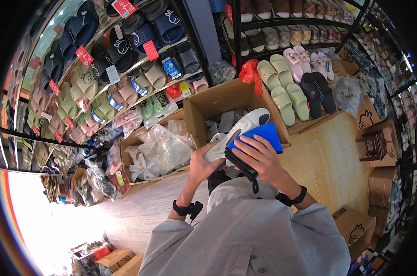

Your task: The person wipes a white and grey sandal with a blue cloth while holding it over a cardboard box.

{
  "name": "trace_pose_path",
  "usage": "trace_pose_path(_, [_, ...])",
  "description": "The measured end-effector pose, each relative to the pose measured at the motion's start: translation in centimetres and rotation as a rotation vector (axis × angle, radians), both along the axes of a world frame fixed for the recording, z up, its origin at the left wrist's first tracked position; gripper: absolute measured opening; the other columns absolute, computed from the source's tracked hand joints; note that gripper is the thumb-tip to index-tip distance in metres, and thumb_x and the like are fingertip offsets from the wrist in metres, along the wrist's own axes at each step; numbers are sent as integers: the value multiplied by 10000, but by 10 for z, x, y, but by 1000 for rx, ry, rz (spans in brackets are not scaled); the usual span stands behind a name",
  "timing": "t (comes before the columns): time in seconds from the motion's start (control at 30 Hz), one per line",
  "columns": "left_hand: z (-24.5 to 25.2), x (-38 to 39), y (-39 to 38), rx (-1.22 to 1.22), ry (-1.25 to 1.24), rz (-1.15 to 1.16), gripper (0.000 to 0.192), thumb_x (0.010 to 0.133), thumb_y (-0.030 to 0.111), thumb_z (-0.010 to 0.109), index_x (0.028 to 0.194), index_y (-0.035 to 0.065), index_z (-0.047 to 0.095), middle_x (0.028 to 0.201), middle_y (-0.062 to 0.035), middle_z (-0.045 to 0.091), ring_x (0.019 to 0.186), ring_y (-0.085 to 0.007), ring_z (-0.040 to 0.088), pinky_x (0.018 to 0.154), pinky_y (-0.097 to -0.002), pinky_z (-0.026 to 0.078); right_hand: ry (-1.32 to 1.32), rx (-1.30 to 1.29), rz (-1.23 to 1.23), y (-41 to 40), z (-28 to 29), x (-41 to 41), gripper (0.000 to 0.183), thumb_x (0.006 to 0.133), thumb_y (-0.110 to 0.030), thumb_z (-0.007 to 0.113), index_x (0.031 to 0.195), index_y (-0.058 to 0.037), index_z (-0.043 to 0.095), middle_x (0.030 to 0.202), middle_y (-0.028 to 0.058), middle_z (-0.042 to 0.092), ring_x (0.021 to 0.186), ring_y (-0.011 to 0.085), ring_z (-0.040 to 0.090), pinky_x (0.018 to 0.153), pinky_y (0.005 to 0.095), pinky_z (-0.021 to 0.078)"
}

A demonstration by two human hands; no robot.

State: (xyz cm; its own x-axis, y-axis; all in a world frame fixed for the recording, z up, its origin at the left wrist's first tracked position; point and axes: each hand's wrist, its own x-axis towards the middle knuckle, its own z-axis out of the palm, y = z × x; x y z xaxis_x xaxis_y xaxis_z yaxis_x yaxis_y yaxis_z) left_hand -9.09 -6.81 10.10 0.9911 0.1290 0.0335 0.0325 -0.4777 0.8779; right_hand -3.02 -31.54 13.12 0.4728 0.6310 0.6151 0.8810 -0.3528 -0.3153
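A light grey slipper with a ribbed surface (241, 125) is gripped at its near end by my left hand (202, 161). My right hand (258, 157) holds a blue cloth (268, 135) with a black edge and a black loop, its fingers spread over the cloth. The cloth lies against the slipper's right side. Below both hands stands an open cardboard box (215, 95) holding grey and white items, partly hidden by the slipper. What the fingers of my right hand press on beneath the cloth is hidden.
Racks of tagged slides (120, 51) rise at the left. Green slides (280, 100), pink slides (297, 61) and black flip-flops (318, 93) lie at the box's right. A second box (125, 165) holds plastic-wrapped footwear. Cartons (355, 220) and a small dark wooden stool (372, 146) stand at the right.
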Motion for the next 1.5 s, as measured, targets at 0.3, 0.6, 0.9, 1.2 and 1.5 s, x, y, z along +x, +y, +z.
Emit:
trace_pose_path(0.3, [-13,0,-9,-56,-10,-27,485,819,153,888,1266,-4,785,1111,-189,837,1062,-265,826,959,-380,613,-13,45,-272,-16,4,26,525,933,-306,816,1394,-67,740,1503,129,683,1439,354,597,1190,546,435])
trace_pose_path(0.6, [-18,4,-6,-200,-27,37,436,852,78,845,1261,-56,775,1105,-141,831,1032,-176,772,966,-349,592,-52,26,83,-18,-12,13,541,931,-285,804,1430,-91,724,1500,106,692,1430,311,625,1217,509,437])
trace_pose_path(0.9, [-30,5,-8,-251,-5,48,443,859,88,844,1273,-54,776,1118,-152,833,1042,-179,774,974,-350,585,55,138,-50,-17,-5,26,541,923,-296,839,1416,-99,739,1524,102,676,1437,345,608,1204,542,442])
trace_pose_path(1.2, [-25,6,-5,-222,11,79,450,858,72,848,1282,-59,773,1138,-153,829,1061,-179,764,989,-352,580,60,156,-12,-18,-8,43,560,882,-237,858,1408,-87,737,1525,116,676,1434,332,614,1209,510,448])
trace_pose_path(1.5, [-28,10,-7,-283,-22,127,408,865,42,830,1259,-51,781,1121,-124,825,1035,-158,751,985,-339,574,13,212,-40,-4,-14,25,561,921,-292,838,1430,-89,724,1538,128,662,1439,353,602,1204,550,442])
